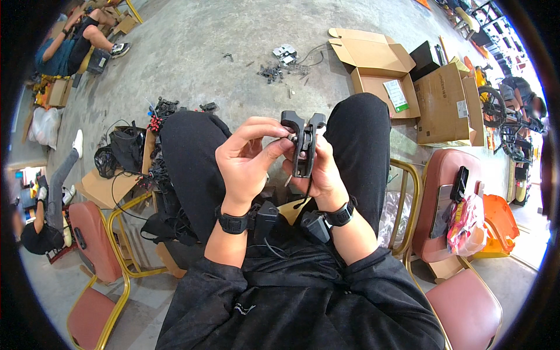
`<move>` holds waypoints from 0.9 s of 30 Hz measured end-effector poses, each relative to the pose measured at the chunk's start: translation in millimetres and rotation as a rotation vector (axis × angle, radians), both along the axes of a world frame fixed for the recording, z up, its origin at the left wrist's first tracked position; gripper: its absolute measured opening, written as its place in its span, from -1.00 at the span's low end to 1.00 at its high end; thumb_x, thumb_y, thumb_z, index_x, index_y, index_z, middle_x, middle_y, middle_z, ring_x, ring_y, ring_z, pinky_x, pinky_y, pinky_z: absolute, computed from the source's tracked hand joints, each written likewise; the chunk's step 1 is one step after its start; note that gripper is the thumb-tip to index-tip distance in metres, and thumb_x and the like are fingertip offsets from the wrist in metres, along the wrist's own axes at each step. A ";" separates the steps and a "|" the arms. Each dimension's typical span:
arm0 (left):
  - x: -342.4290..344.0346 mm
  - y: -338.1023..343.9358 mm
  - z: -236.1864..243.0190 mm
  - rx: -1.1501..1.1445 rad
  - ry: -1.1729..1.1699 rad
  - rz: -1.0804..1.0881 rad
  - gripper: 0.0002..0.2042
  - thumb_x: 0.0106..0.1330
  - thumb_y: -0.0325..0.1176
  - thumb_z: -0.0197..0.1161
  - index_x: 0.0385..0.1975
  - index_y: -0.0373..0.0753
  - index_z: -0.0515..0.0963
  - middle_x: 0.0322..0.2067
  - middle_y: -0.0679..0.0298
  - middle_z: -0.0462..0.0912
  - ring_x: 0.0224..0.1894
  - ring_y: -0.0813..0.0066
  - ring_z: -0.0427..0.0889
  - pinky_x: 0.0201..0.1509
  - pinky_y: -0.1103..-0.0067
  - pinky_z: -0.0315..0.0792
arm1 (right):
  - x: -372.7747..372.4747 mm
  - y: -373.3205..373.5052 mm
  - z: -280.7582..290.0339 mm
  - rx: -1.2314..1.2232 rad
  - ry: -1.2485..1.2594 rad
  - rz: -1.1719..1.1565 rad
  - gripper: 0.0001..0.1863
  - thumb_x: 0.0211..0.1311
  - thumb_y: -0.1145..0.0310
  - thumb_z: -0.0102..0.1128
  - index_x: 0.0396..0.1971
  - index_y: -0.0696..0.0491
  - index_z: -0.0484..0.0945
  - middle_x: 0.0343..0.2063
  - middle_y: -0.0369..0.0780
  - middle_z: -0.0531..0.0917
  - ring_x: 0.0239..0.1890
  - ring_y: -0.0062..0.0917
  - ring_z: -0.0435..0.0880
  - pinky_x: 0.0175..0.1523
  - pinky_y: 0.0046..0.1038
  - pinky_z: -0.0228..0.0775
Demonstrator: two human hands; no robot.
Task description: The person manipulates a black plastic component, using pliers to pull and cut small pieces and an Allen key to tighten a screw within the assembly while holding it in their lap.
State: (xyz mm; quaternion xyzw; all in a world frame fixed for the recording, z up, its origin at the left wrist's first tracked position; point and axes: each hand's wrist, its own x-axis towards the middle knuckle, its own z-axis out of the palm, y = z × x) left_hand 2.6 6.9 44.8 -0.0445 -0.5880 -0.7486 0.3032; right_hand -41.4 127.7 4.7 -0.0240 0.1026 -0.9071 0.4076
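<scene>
Above my lap, between my knees, I hold a black mechanical part (304, 153) with two curved arms at its top. My right hand (324, 172) is closed around its right side and back, with the fingers partly hidden behind it. My left hand (245, 157) pinches a small silvery piece (291, 138) at the part's left side, thumb and fingertips together against it. A thin black cable hangs below the part.
Tangled cables (157, 157), open cardboard (379, 64), a cardboard box (443, 105) and scattered small parts (274, 73) lie around me. Pink chairs (93, 239) stand either side, the right one (434, 239) holding a bag and dark items. Several people are at the edges.
</scene>
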 end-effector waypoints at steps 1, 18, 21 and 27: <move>0.3 -0.2 0.3 0.012 -0.052 -0.003 -0.77 -0.02 -0.75 0.29 -0.32 -0.42 0.56 -0.29 0.12 0.58 -0.21 0.42 0.56 -0.12 0.61 0.45 | -1.2 1.1 -3.2 -0.040 0.004 0.020 -0.64 0.18 0.20 0.18 -0.13 0.11 0.41 -0.43 -0.31 0.58 -0.47 -0.74 0.56 -0.39 -0.65 0.51; -0.5 -5.4 1.8 -0.070 -0.100 -0.002 -0.78 -0.07 -0.77 0.28 -0.38 -0.43 0.59 -0.32 0.15 0.59 -0.24 0.44 0.58 -0.21 0.62 0.51 | -6.5 5.5 10.1 0.259 0.191 -0.076 -0.64 0.15 0.19 0.19 -0.17 0.13 0.44 -0.43 -0.34 0.57 -0.46 -0.77 0.51 -0.43 -0.71 0.37; -0.2 -8.3 4.4 -0.185 -0.091 0.046 -0.78 -0.06 -0.77 0.28 -0.38 -0.42 0.59 -0.34 0.16 0.60 -0.25 0.45 0.58 -0.22 0.63 0.51 | -7.9 6.5 8.9 0.314 0.194 -0.046 -0.64 0.14 0.12 0.17 -0.21 0.08 0.42 -0.46 -0.34 0.54 -0.43 -0.71 0.49 -0.51 -0.67 0.32; -3.3 -11.1 -5.6 -0.261 -0.068 0.072 -0.83 0.00 -0.73 0.27 -0.38 -0.42 0.59 -0.32 0.14 0.58 -0.27 0.50 0.56 -0.25 0.67 0.50 | -11.0 3.2 11.9 0.378 0.110 -0.043 -0.71 0.21 0.17 0.10 -0.26 0.09 0.45 -0.50 -0.34 0.54 -0.49 -0.70 0.49 -0.49 -0.66 0.33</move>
